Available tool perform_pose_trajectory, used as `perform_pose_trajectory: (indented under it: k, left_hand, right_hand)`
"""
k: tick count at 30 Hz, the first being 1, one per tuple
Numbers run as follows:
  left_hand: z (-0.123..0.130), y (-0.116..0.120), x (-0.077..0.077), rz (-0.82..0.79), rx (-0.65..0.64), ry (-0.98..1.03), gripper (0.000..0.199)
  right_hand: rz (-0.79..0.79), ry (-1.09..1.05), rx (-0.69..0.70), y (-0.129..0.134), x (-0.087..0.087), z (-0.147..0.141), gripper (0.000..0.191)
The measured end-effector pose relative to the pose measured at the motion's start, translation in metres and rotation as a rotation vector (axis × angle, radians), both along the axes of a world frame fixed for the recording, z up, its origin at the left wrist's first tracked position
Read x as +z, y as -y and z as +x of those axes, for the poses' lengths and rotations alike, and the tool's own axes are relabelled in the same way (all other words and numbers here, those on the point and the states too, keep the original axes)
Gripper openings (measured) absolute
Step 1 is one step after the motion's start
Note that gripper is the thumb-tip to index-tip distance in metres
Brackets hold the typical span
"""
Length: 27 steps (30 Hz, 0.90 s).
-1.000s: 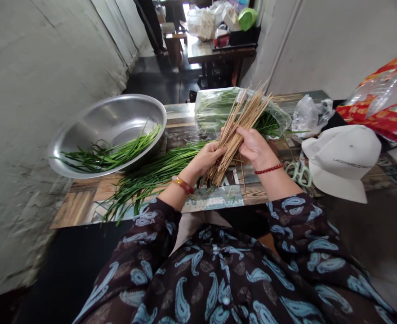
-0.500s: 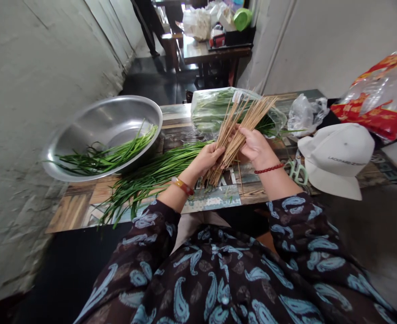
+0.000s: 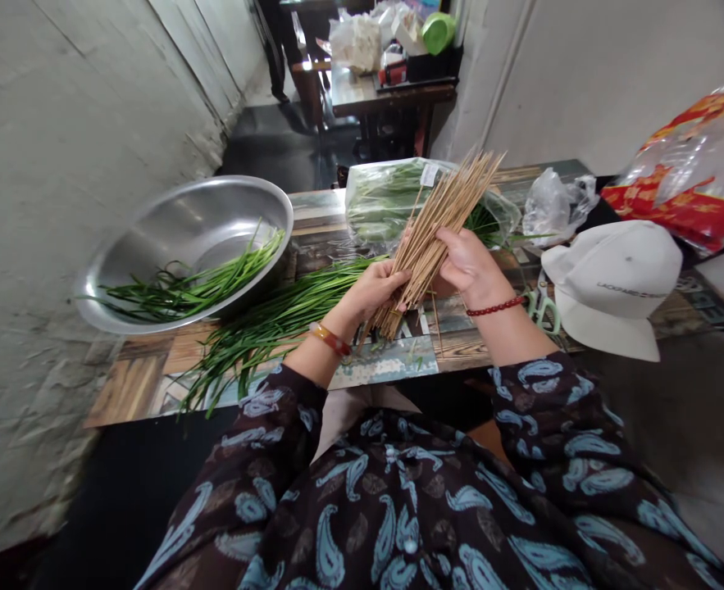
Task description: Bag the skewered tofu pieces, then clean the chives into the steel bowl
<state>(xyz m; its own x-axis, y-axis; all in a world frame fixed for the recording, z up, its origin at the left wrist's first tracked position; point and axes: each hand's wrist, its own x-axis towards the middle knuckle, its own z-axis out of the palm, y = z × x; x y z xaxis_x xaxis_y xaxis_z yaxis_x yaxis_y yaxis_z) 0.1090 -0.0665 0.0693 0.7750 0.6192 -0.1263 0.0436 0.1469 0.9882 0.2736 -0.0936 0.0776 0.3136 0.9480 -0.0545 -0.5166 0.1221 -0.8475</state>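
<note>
Between my two hands is a thick bundle of thin bamboo skewers, tilted with its upper ends toward the right. My left hand grips the lower left side, thumb across the sticks. Higher up on the right side, my right hand closes around the same bundle; some of its fingers are hidden behind it. Loose garlic chives lie on the table left of my left hand. More chives rest inside a large steel basin. A few skewers touch the tabletop below the bundle.
Behind the skewers lies a clear bag of chives. On the right are a crumpled plastic bag, green-handled scissors, a white cap and a red-and-clear package. A cluttered second table and a person's leg appear farther back.
Two fanned-apart portions of skewers have come together into one tighter bundle. My hands stay in nearly the same place on it.
</note>
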Motion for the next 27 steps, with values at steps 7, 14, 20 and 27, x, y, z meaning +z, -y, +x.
perform_pose_trajectory:
  k: [7, 14, 20, 27]
  left_hand:
    - [0.007, 0.001, -0.004, 0.687, 0.178, -0.238, 0.023]
    - [0.012, 0.001, -0.009, 0.595, 0.381, -0.201, 0.021]
    - [0.009, 0.003, -0.008, 0.115, 0.300, 0.001, 0.017]
    - [0.007, 0.003, -0.006, 0.140, 0.232, -0.027, 0.022]
  right_hand:
    - [-0.015, -0.013, -0.035, 0.002, -0.003, -0.003, 0.007]
    - [-0.012, -0.055, -0.168, -0.007, -0.013, -0.008, 0.011]
    - [-0.013, -0.206, -0.203, -0.006, -0.015, -0.009, 0.011]
    - [-0.028, -0.185, -0.216, -0.010, -0.015, -0.013, 0.017]
